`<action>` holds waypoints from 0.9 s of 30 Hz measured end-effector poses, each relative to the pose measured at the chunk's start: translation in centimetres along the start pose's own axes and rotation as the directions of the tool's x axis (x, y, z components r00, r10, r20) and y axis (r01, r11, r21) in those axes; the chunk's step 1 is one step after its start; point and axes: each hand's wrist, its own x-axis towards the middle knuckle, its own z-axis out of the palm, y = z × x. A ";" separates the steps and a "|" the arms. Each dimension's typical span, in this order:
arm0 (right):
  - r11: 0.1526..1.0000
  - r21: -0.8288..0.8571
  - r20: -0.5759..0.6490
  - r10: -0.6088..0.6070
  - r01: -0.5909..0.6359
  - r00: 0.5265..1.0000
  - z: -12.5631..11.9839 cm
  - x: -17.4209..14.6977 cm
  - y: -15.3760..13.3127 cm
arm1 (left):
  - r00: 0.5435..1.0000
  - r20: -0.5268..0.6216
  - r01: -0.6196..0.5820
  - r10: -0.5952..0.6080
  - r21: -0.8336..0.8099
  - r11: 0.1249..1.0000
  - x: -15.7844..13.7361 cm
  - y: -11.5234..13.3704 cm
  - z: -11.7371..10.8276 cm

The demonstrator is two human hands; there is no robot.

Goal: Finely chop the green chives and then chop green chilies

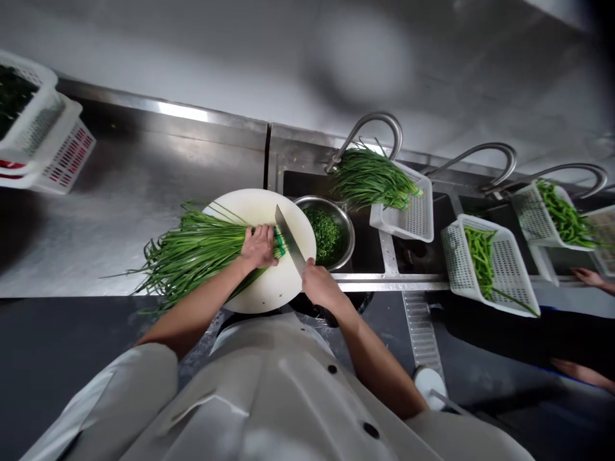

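Note:
A large bunch of long green chives [202, 240] lies across the round white cutting board [259, 291], its leaves trailing left over the steel counter. My left hand [260, 246] presses down on the bunch near its right end, where green bands wrap the pale stalks. In my right hand [319, 283] is the handle of a cleaver [289, 240], its blade slanting up and left beside the banded ends. Just right of the board sits a steel bowl [350, 251] holding finely chopped greens [325, 234].
Behind the bowl, more bundled chives [372, 174] lie on a white basket [418, 221] by a tap [393, 125]. Green peppers fill part of another basket [516, 272] to the right. White baskets [62, 150] stack at far left. A co-worker's hand [589, 277] shows at the right edge.

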 end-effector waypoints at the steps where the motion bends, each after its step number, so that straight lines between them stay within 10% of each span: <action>1: 1.000 0.010 -0.001 0.013 -0.013 1.000 -0.3 0.6 0.0 | 1.000 0.006 -0.001 0.001 -0.003 1.000 0.1 0.0 0.2; 13: 0.991 0.074 -0.093 0.116 -0.110 0.989 4.1 8.9 -1.5 | 0.999 -0.019 -0.048 0.047 -0.045 0.998 0.0 -0.2 0.8; 22: 0.995 0.095 -0.236 0.054 -0.032 0.970 8.7 6.8 -1.7 | 0.979 0.040 -0.203 0.200 0.122 0.972 -3.2 -4.2 0.3; 27: 0.868 0.494 -0.388 0.172 0.047 0.905 10.6 2.3 3.7 | 0.971 0.141 -0.213 0.192 0.161 0.964 -3.7 -5.3 -1.3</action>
